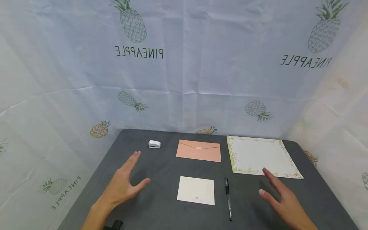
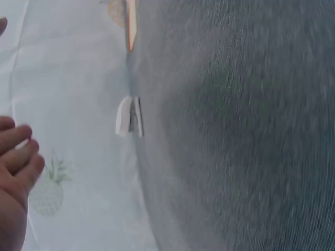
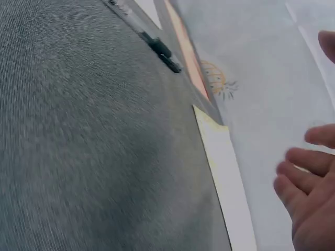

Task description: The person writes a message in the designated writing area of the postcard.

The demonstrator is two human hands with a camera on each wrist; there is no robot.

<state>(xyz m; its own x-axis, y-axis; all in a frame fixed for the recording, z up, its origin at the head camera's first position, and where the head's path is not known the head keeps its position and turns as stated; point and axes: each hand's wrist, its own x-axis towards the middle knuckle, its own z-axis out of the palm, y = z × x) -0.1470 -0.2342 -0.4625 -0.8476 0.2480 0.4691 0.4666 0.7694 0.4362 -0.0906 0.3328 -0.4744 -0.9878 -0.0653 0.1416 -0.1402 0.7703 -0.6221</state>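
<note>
My left hand (image 1: 122,185) hovers over the left part of the dark table, thumb spread from straight fingers, holding nothing. Beyond its fingertips sits a small white stapler (image 1: 154,144). My right hand (image 1: 283,199) is held over the right side, also holding nothing, its fingertips overlapping the near edge of a white sheet with a floral border (image 1: 258,155) in the head view. To its left lies a black-capped pen (image 1: 228,198) with a clear barrel. A cream card (image 1: 196,190) lies between the hands, and behind it a closed peach envelope (image 1: 198,150).
The dark tabletop (image 1: 161,204) has rounded far corners. A white curtain (image 1: 184,70) printed with pineapples hangs right behind it and along both sides. A black object (image 1: 116,224) shows beside the left wrist at the bottom edge.
</note>
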